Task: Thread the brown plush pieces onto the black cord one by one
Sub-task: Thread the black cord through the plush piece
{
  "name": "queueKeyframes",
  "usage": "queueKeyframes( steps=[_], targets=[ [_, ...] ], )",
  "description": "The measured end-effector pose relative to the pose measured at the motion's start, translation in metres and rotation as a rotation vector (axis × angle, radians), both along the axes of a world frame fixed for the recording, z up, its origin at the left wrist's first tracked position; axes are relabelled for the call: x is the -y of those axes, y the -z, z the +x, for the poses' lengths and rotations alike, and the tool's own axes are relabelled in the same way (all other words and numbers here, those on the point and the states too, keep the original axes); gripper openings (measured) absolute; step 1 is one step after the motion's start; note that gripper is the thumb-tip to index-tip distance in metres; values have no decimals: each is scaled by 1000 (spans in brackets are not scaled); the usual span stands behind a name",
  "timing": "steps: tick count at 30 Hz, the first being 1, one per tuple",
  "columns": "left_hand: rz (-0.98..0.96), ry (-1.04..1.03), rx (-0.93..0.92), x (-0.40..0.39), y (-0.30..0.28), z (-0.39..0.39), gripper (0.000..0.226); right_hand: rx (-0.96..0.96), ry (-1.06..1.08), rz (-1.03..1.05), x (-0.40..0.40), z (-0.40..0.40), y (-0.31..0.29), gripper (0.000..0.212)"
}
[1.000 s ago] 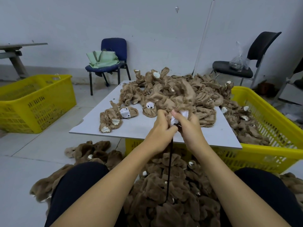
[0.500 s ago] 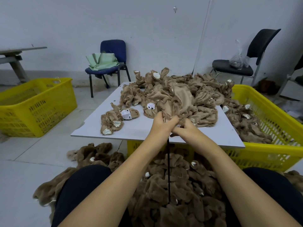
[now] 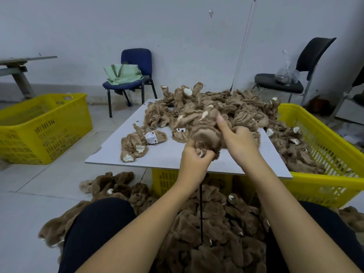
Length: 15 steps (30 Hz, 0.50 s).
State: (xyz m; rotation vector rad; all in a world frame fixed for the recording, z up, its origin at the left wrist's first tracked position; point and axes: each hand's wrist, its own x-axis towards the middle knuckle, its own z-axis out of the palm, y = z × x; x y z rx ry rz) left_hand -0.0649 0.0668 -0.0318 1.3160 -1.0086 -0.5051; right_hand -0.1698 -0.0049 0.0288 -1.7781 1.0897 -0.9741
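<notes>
A brown plush piece (image 3: pixel 204 134) is lifted just above the near edge of the white board (image 3: pixel 163 157). My left hand (image 3: pixel 194 161) grips its lower end, and my right hand (image 3: pixel 239 141) holds its upper right side with fingers curled into the fabric. The black cord (image 3: pixel 201 211) hangs straight down from under my left hand into a heap of darker threaded plush pieces (image 3: pixel 212 235) between my knees. A big pile of loose plush pieces (image 3: pixel 222 107) covers the far half of the board.
Two small plush pieces (image 3: pixel 137 145) lie apart on the board's left side. A yellow crate (image 3: pixel 334 158) with more pieces stands under and right of the board, another yellow crate (image 3: pixel 41 127) at left. A blue chair (image 3: pixel 136 71) and a black chair (image 3: pixel 291 79) stand by the wall.
My hands have lifted a plush piece off the pile's front edge. My right hand rose and moved right onto its upper side; my left stayed low at the cord's top.
</notes>
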Motion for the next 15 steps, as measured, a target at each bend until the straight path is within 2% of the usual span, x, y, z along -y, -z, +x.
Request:
queueKeyframes(
  steps=[2,4,5,7,8,10,12,15],
  targets=[
    [-21,14,4,1,2,-2,31,30,90,-258,0,0,-1,46],
    [-52,0,-5,2,4,-2,29,-66,-21,-546,-1,2,-10,47],
    [-65,-9,-8,2,4,-3,30,-94,-130,-608,-1,4,-12,42],
    [-77,-30,-5,3,5,-3,34,-96,-290,-451,-8,7,-15,15],
    [-80,-49,6,3,7,-2,33,-80,-318,-365,-9,9,-13,17],
    [-91,-91,29,3,11,-2,30,-81,-294,-333,-9,10,-8,38],
    [-104,-107,32,4,14,-1,30,48,-291,-258,-7,10,-6,49],
    [-96,-108,37,4,14,-2,30,343,-265,-31,-2,9,-5,35]
  ],
)
